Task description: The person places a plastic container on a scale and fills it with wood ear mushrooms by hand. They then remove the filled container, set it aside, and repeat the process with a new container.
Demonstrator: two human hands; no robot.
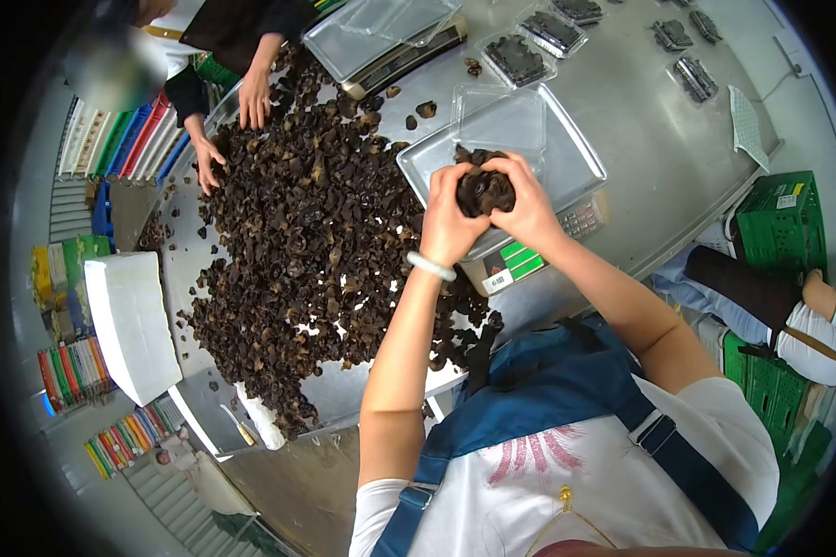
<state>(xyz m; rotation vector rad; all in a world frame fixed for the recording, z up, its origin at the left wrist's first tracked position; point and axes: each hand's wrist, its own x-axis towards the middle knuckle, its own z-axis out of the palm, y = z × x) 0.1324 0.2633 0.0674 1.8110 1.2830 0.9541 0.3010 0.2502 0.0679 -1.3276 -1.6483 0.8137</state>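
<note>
My left hand (450, 215) and my right hand (529, 209) are cupped together around a clump of wood ear mushrooms (486, 192). Thumbs meet on the near side, with fingers curled over the far side. Below them is a metal tray (571, 148) resting on a scale (581, 223) with a keypad. A clear plastic box (499, 116) lies on the tray, its lid folded back; my hands hide much of its base. Left of my hands spreads a big heap of loose dark wood ear mushrooms (297, 232).
Across the heap, a co-worker's hands (254, 97) reach into it. Another tray and scale (409, 56) stand at the back. Several filled plastic boxes (516, 60) sit along the far side. A white foam box (132, 325) and a knife (240, 427) are at left, green crates (780, 223) at right.
</note>
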